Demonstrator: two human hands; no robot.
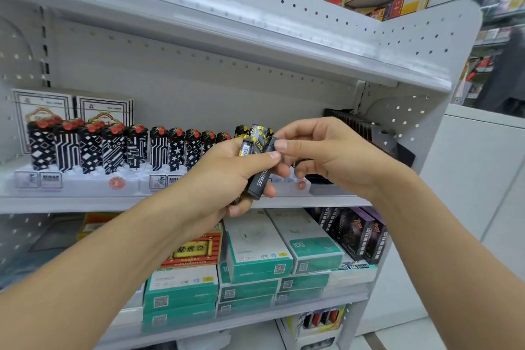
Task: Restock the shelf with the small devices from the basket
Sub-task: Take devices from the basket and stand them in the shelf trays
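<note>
My left hand (227, 170) grips a bunch of small devices, lighters by the look of them: a grey one with white digits (260, 182) and one with black and yellow print (255, 138). My right hand (321, 156) pinches the top of the grey lighter between thumb and forefinger. Both hands are in front of the middle shelf (85, 203). On that shelf stand rows of black-and-white patterned lighters with red tops (93, 148) in white display trays (85, 182). No basket is in view.
White boxes (42, 113) stand behind the lighters at the left. A black rack (358, 125) sits at the shelf's right end. The lower shelf holds teal-and-white boxes (255, 250), a red-and-yellow box (196, 250) and dark purple packs (358, 233). Above hangs a perforated shelf (255, 25).
</note>
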